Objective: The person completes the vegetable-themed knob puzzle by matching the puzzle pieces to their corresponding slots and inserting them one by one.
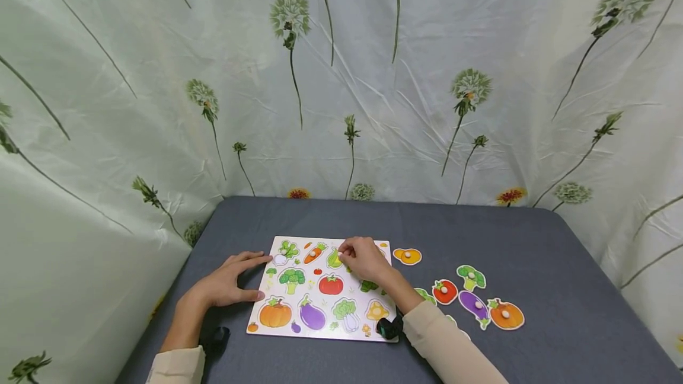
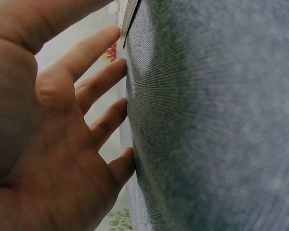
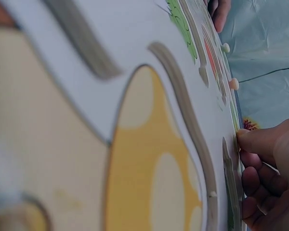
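Observation:
A white vegetable puzzle board [image 1: 352,283] lies on the table. Its top row holds a white radish piece [image 1: 280,258] and a carrot piece [image 1: 313,254], both with knobs. My right hand [image 1: 365,259] reaches over the board from the right, thumb and finger pinching the knob of a yellow-green corn piece [image 1: 334,259] at its slot. The right wrist view shows those fingertips [image 3: 241,137] low against the board's surface. Spread along the board's left edge, my left hand [image 1: 229,280] touches it with fingertips and thumb. In the left wrist view its fingers [image 2: 103,79] are extended, holding nothing.
Right of the board lie loose knobbed pieces: an orange-yellow one [image 1: 407,256], a tomato [image 1: 444,292], a broccoli [image 1: 471,277], an eggplant [image 1: 474,307] and a pumpkin [image 1: 507,314]. The right forearm partly covers a green piece [image 1: 425,296]. A flowered curtain [image 1: 373,105] hangs behind the grey table [image 1: 331,215].

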Demonstrator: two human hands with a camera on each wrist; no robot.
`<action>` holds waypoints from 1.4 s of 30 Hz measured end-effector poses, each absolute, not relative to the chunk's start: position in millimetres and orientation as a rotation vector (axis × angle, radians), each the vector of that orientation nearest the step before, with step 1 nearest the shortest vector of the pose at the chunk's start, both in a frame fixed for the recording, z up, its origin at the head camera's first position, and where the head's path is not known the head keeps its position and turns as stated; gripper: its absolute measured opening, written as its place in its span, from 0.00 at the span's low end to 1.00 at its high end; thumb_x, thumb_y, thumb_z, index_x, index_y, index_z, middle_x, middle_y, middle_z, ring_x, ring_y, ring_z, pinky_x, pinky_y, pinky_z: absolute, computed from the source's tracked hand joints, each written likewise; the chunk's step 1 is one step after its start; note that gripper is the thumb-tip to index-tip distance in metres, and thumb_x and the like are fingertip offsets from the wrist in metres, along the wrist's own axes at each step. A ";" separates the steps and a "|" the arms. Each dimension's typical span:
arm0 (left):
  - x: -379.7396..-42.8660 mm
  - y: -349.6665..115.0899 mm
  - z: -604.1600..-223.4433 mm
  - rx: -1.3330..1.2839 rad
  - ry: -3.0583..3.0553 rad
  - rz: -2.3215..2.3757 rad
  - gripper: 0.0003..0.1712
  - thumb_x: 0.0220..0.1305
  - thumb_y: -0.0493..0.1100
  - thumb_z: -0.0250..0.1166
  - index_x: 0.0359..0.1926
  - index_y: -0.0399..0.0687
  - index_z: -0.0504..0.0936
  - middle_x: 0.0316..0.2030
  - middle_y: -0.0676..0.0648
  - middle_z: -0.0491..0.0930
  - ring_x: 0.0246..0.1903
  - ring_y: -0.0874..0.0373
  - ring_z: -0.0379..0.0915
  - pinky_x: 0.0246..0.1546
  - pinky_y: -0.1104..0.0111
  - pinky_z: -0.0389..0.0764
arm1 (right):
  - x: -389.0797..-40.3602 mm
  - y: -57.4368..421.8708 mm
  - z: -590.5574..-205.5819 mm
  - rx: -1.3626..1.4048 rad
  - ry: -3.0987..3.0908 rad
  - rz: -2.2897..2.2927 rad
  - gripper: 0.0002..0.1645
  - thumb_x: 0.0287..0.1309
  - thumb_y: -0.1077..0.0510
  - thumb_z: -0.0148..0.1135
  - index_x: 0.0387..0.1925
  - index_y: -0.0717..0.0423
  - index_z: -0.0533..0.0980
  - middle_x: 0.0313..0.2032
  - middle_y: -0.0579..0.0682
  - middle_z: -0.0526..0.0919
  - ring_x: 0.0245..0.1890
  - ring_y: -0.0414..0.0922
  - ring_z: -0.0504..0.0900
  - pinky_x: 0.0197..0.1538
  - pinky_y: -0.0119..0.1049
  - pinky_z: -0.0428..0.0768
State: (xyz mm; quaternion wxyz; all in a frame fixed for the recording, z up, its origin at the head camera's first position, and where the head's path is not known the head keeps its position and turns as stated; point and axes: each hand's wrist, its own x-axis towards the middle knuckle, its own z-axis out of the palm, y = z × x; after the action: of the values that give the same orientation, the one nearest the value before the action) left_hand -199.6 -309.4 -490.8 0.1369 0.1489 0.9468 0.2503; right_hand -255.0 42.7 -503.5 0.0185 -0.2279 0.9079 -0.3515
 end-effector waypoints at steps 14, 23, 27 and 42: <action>-199.6 -309.0 -490.0 0.458 2.740 0.725 0.50 0.52 0.64 0.77 0.75 0.62 0.71 0.74 0.40 0.65 0.72 0.34 0.57 0.63 0.29 0.65 | -253.4 45.2 -505.4 -0.733 2.806 -1.155 0.06 0.63 0.61 0.69 0.40 0.57 0.86 0.29 0.44 0.83 0.28 0.36 0.74 0.35 0.30 0.74; -199.4 -308.9 -489.7 0.471 2.747 0.732 0.50 0.52 0.63 0.77 0.75 0.60 0.71 0.74 0.39 0.65 0.71 0.34 0.57 0.62 0.29 0.66 | -251.1 60.8 -495.1 -0.626 2.777 -1.284 0.10 0.63 0.60 0.71 0.46 0.56 0.86 0.31 0.42 0.83 0.31 0.38 0.77 0.37 0.31 0.76; -199.5 -309.6 -490.0 0.482 2.747 0.734 0.50 0.52 0.63 0.77 0.75 0.59 0.71 0.74 0.38 0.65 0.71 0.33 0.57 0.62 0.29 0.66 | -250.1 71.8 -491.3 -0.599 2.809 -1.291 0.10 0.63 0.61 0.71 0.45 0.56 0.86 0.32 0.43 0.83 0.33 0.39 0.77 0.40 0.32 0.77; -198.4 -308.8 -488.1 0.482 2.741 0.740 0.50 0.52 0.62 0.77 0.75 0.58 0.71 0.73 0.37 0.65 0.71 0.32 0.57 0.62 0.28 0.66 | -243.7 105.9 -490.2 -0.501 2.842 -1.299 0.10 0.61 0.61 0.73 0.44 0.56 0.86 0.32 0.43 0.83 0.31 0.39 0.76 0.38 0.33 0.76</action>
State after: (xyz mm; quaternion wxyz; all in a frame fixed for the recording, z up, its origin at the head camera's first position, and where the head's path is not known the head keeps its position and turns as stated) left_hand -198.4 -308.8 -488.1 0.1304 0.1659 0.9437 0.2548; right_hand -243.7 105.9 -490.2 -0.0115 -0.1584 0.8979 -0.4106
